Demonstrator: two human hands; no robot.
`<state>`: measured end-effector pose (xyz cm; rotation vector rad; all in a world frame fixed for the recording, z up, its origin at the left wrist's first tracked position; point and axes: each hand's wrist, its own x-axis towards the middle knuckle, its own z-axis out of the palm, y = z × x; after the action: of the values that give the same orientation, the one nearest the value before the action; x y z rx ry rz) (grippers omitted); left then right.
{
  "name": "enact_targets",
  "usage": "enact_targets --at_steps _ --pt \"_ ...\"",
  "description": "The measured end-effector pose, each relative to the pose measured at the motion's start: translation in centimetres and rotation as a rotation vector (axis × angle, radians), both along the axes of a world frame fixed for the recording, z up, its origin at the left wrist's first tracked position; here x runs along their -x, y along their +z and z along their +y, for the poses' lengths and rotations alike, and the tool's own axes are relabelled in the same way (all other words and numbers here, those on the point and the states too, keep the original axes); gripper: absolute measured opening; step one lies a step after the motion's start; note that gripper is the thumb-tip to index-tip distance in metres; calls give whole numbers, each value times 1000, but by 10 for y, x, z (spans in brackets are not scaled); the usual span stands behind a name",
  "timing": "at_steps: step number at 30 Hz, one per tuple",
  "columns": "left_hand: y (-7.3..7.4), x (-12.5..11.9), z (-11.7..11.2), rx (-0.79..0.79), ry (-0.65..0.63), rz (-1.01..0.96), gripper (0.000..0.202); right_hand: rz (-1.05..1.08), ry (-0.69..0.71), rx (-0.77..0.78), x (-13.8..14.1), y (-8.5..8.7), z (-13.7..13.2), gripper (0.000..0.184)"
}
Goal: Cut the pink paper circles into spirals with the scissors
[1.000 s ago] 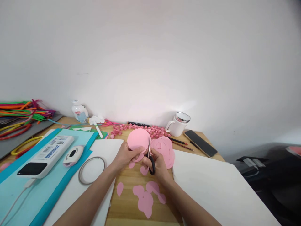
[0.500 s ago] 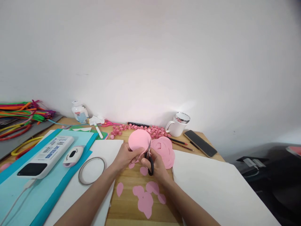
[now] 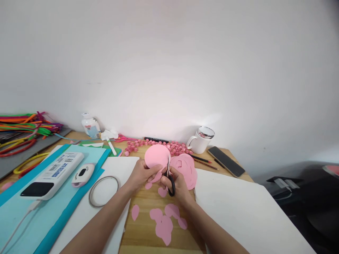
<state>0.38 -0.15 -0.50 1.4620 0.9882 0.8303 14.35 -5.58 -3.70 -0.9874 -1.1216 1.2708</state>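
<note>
A round piece of pink paper is pinched between the thumb and fingers of my left hand. My right hand grips black-handled scissors, their blades pointing up at the right edge of the paper. Just right of the scissors lies a pile of pink paper rounds, one with a slit in its middle. Below my hands, several cut pink paper scraps are scattered on the wooden table.
Small rolled pink paper pieces line the back, by a white mug and a phone. White sheets lie at right. At left are a tape ring, a white device, blue paper and a bottle.
The scissors have turned slightly, their handles shifting a little to the right and their blades standing more upright beside the paper. My left hand keeps hold of the round.
</note>
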Motion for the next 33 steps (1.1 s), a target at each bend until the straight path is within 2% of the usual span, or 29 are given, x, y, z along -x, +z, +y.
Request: enact_targets --at_steps 8,12,14,18,24,29,33 --pt "5 -4 -2 43 46 -99 45 29 -23 20 1 -6 2 27" --pt "5 -6 -3 101 1 -150 43 7 -1 -1 2 -8 2 24" --pt "4 -6 -3 109 -2 -137 41 -17 8 -6 3 -8 2 23" --pt "6 -5 -4 84 72 -103 40 -44 12 26 4 -6 1 26" --pt "6 -3 -4 57 -19 -18 39 -52 -29 -50 1 0 2 32" --pt "3 -3 -3 52 -22 -7 41 -43 -21 -37 -1 -1 3 37" --pt "1 -1 -1 36 -24 5 41 -37 -22 -20 -1 -6 3 33"
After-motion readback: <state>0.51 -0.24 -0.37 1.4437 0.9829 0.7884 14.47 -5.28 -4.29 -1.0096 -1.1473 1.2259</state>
